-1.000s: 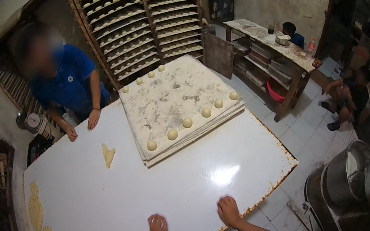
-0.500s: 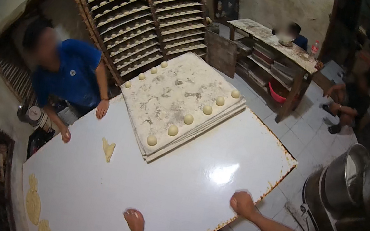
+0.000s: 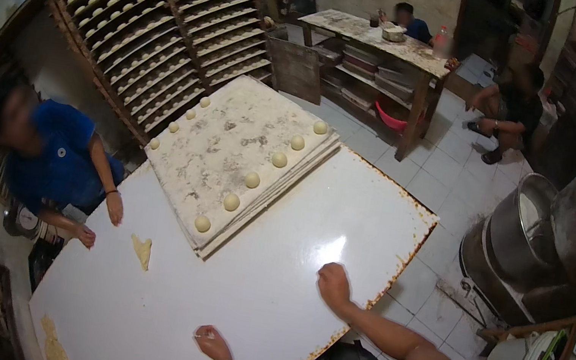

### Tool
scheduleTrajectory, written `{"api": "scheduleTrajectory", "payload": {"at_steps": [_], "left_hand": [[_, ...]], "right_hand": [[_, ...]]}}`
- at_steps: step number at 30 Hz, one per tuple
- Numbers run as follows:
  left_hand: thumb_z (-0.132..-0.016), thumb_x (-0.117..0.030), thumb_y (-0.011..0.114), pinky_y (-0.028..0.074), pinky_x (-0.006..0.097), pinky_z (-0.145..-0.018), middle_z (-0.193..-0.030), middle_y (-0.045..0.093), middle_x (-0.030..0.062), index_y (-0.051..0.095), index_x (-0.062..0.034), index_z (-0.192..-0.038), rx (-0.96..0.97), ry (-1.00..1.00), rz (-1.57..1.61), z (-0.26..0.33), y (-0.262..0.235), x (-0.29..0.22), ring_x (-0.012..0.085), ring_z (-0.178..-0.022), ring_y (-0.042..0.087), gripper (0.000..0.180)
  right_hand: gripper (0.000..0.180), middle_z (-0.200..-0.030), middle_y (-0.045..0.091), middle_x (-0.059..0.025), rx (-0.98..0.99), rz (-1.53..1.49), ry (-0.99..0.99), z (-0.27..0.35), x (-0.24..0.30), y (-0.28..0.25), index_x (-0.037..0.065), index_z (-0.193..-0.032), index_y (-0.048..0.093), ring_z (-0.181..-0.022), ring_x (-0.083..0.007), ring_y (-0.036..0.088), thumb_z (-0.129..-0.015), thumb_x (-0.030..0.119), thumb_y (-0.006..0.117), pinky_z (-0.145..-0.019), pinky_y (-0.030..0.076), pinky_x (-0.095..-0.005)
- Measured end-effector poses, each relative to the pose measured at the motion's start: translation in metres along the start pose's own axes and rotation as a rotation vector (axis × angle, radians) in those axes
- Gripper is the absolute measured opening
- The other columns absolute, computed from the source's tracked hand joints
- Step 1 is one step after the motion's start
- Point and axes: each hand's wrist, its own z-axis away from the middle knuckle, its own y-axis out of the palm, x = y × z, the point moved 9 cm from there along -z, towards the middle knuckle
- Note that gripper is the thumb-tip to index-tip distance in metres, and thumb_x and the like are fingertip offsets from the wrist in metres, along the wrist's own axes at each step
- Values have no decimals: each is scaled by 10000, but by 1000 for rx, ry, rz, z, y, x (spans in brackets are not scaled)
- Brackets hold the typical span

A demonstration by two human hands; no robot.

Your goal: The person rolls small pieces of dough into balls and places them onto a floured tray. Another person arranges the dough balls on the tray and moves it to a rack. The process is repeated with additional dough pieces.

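Both my hands rest on the white tabletop (image 3: pixel 275 255). My left hand (image 3: pixel 214 344) is curled near the front edge, palm down; whatever lies under its fingers is hidden, apart from a pale speck at the fingertips. Farther right, my right hand (image 3: pixel 335 289) is also closed, its fingers tucked under and out of sight. Beyond them sits a stack of floury boards (image 3: pixel 248 142), with round dough balls (image 3: pixel 231 202) in a row along its right side and smaller ones along its left. A flat scrap of dough (image 3: pixel 140 252) lies left of the stack.
Across the table at left stands a co-worker in a blue shirt (image 3: pixel 59 147), hands at the edge. More dough (image 3: pixel 52 345) lies at the near left corner. Behind is a rack (image 3: pixel 171 13) full of dough balls. A steel mixer (image 3: pixel 526 230) stands at right; two people are farther back.
The view has swung right, so the scene sits farther left. My right hand has moved inward from the table's edge, closer to my left. The co-worker's hands have shifted slightly.
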Motion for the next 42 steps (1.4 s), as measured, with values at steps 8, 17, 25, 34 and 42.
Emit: {"api": "scheduleTrajectory", "payload": {"at_steps": [8,17,25,34,42], "left_hand": [[-834,10,542,448,411,-784,-891,525,156,513,38,-782,49,223,-166,2,-48,51,305,-857,489,66],[-872,84,486,476,350,-745,-898,482,101,445,43,-913,78,39,180,24,-52,78,203,-801,508,71],[-830,31,549,458,385,-740,-855,577,141,560,21,-777,97,312,-246,33,-30,19,295,-795,514,55],[-852,0,569,449,387,-817,-874,561,139,567,37,-829,-9,146,-189,-4,-41,21,290,-852,536,44],[-815,-55,630,425,428,-839,-891,613,158,591,3,-757,-68,198,-167,-57,-60,41,349,-924,531,91]], "right_hand": [[57,-858,632,-109,341,47,-299,38,7,-8,20,-799,626,-911,-286,585,-752,39,653,-829,471,-399],[93,-876,602,-132,502,-80,-508,74,45,10,14,-793,592,-885,-300,574,-723,-13,647,-805,467,-407],[77,-874,605,-150,246,-107,-161,63,62,41,2,-806,613,-913,-333,584,-738,13,649,-826,472,-414],[67,-883,616,-140,59,2,-17,27,60,53,14,-788,600,-897,-333,568,-741,-20,633,-825,459,-399],[126,-978,591,-179,101,195,113,16,58,55,-35,-890,597,-998,-375,521,-780,27,597,-938,402,-458]]}}
